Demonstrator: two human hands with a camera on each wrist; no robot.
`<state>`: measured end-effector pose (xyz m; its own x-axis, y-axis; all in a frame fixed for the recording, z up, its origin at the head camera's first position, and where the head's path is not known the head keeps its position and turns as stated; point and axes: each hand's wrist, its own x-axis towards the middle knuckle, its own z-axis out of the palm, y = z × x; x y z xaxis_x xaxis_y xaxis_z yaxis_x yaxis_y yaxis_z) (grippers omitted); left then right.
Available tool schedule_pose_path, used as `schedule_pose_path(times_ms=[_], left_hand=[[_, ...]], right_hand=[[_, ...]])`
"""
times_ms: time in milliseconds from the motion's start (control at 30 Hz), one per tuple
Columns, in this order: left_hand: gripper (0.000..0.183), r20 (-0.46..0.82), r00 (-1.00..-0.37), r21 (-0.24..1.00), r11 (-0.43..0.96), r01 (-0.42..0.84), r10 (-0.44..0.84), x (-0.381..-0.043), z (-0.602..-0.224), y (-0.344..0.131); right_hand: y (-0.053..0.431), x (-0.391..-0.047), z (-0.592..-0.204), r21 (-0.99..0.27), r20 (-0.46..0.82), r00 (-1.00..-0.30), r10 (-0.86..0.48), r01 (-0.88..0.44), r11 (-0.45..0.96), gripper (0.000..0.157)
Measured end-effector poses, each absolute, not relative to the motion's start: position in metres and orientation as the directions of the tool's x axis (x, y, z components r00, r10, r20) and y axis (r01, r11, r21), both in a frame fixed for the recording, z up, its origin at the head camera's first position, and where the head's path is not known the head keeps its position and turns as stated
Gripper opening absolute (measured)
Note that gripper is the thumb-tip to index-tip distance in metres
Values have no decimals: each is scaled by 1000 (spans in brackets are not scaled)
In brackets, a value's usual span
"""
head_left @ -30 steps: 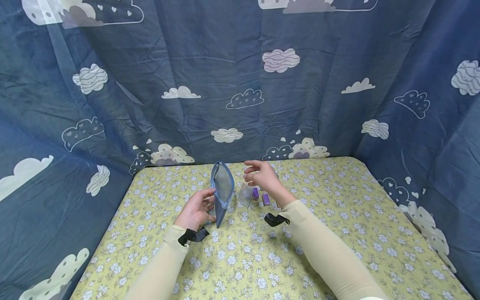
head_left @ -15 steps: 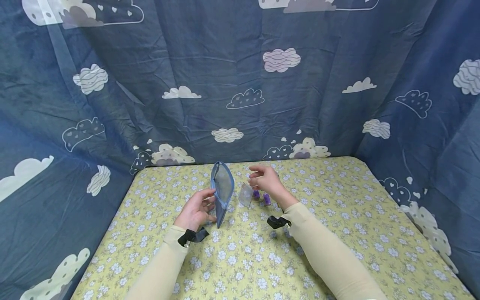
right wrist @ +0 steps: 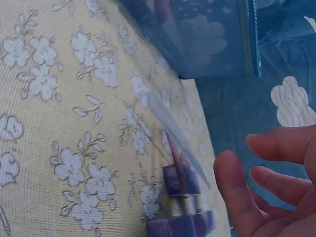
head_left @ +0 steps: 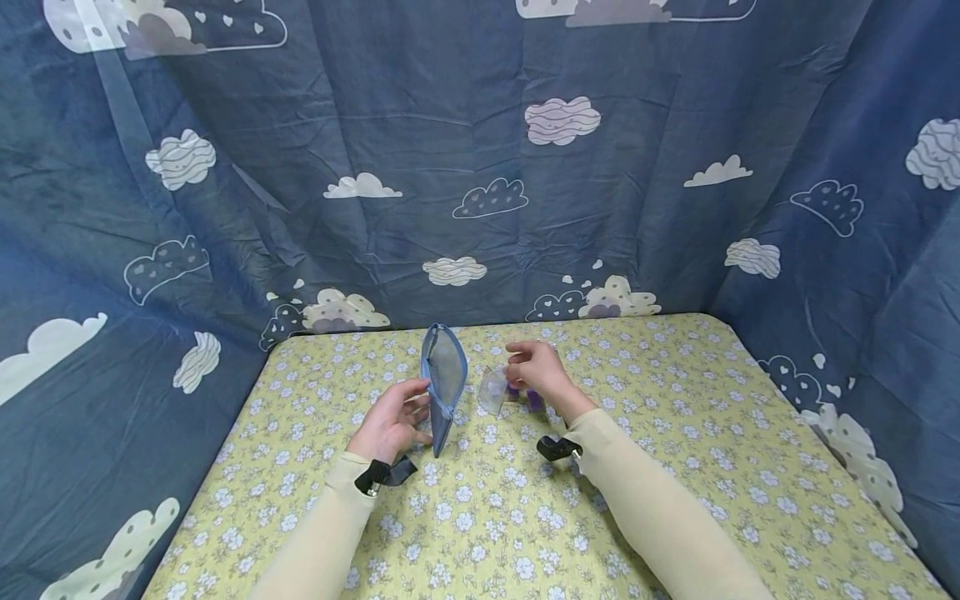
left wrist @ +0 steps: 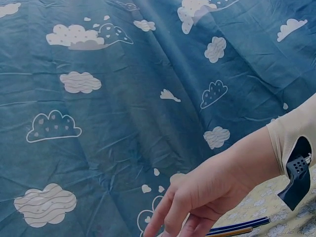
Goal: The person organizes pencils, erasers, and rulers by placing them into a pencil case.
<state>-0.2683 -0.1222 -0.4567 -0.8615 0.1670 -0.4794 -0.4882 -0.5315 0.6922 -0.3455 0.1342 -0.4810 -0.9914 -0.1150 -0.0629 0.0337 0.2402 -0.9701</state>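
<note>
A blue zip pouch (head_left: pixel 447 367) stands on edge with its mouth unzipped. My left hand (head_left: pixel 392 421) holds its left side, fingers at the upper part and thumb lower down. Thin dark-blue and orange pencil-like sticks (left wrist: pixel 239 228) show below that hand in the left wrist view. My right hand (head_left: pixel 542 371) hovers with loosely bent fingers and nothing between them. Just under it, a clear half-round plastic piece, like a protractor (head_left: pixel 492 392), is tilted up beside two small purple blocks (right wrist: pixel 180 225). A gap separates my fingertips from the clear piece in the right wrist view.
A yellow flowered cloth (head_left: pixel 480 517) covers the table. Dark blue curtains (head_left: pixel 420 108) with cloud prints close off the back and both sides. Black wrist straps (head_left: pixel 558 447) sit on both sleeves.
My right hand has moved a little right and downward, toward the clear piece and purple blocks. The clear piece looks slightly shifted. My left hand and the pouch stay in place.
</note>
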Motion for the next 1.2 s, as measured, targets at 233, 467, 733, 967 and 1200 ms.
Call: schedule_pose_path(times_ms=[233,467,733,967,1200], left_hand=[[37,-476,-866,704,-525,-479,152,-268,-458,-122],[39,-475,-868,705,-527,-474,145,-267,-459,-122],[34,-464,-872,704,-532,-470,157,-265,-459,-123],[35,-463,-872,704,-531,-472,160,-265,-458,-123],[36,-469,-867,693,-537,-480,170,-268,-458,-123]], right_hand=[[135,-344,-489,-954,-65,-992,-104,31,297,48],[136,-343,-494,-955,-79,-991,-112,42,294,51],[136,-346,-498,-968,-121,-986,-113,92,232,40],[135,-347,-496,-958,-148,-981,-127,111,264,34],[130,-349,-497,-928,-114,-984,-136,57,368,31]])
